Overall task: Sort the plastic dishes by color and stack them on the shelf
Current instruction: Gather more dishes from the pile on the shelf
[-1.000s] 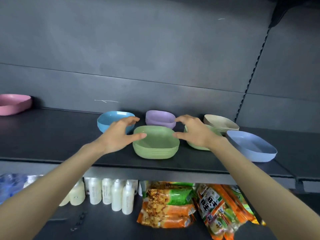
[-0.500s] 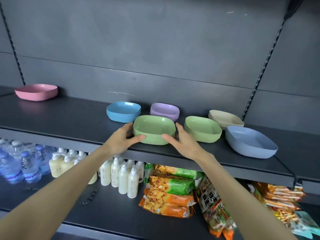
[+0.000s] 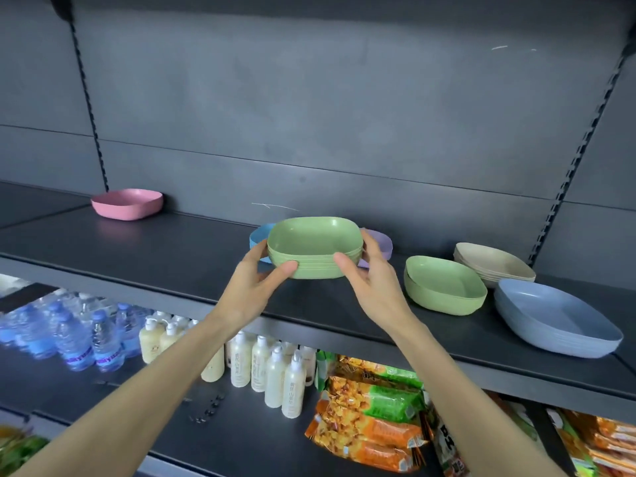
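Green dishes [image 3: 315, 247] over dark shelf [image 3: 172, 256]

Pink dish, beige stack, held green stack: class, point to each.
Pink dish [image 3: 127, 210]: head view, front wall.
Beige stack [image 3: 488, 259]: head view, top dish's inside.
Held green stack [image 3: 315, 239]: head view, top dish's inside.

A dark grey panelled back wall [image 3: 344, 115] with slotted black uprights [image 3: 88, 108] rises behind matte black shelving [image 3: 137, 256].

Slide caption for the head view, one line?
Left hand and right hand hold a green dish stack over the shelf, a second green stack to its right.
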